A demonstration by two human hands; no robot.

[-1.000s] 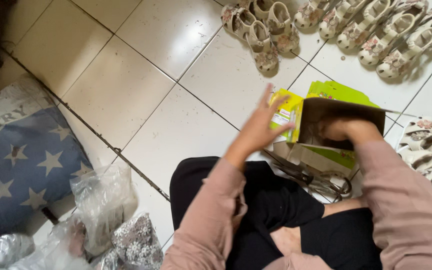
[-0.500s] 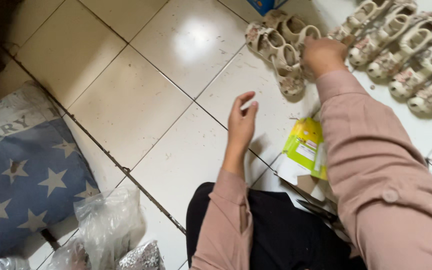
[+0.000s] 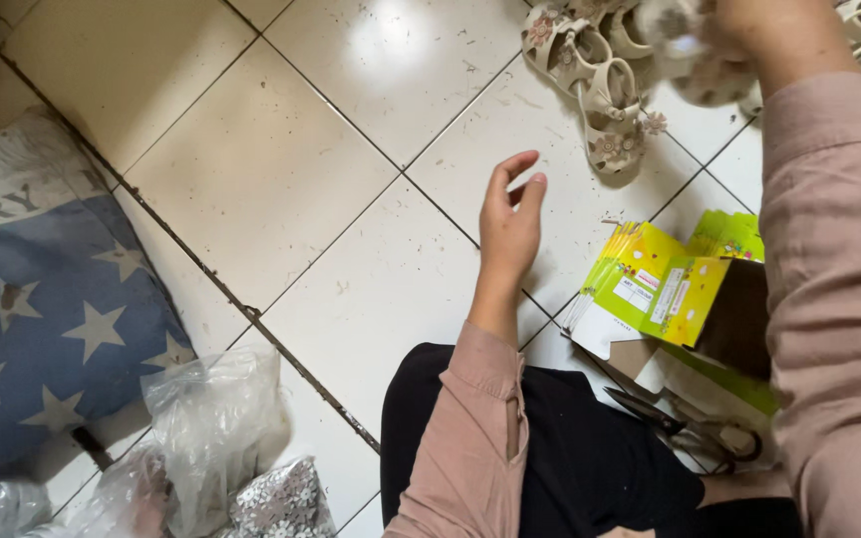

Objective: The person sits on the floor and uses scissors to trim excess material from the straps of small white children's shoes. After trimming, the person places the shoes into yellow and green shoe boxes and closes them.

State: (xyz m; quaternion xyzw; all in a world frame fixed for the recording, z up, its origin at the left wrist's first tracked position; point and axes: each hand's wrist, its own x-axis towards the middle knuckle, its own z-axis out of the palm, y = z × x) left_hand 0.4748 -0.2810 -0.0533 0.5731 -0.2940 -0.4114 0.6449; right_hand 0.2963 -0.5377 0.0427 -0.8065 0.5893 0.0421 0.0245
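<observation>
I see my right hand (image 3: 764, 30) at the upper right of the frame, fingers clenched around a small cream sandal (image 3: 695, 50) that is blurred, lifted just beside the pair of flowered sandals (image 3: 590, 75) lying on the white tiled floor (image 3: 371, 199). My left hand (image 3: 510, 224) hangs at centre frame, fingers loose and holding nothing. Lower right lie yellow-green cardboard boxes (image 3: 670, 289) and dark scissors (image 3: 685, 423); a star-patterned cushion (image 3: 42, 329) fills the left edge.

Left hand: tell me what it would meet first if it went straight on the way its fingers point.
The left hand points up-frame over bare white floor tile. The cream flowered sandals lie off to its right, so the way looks free as far as the picture shows, though height is unclear.
</observation>
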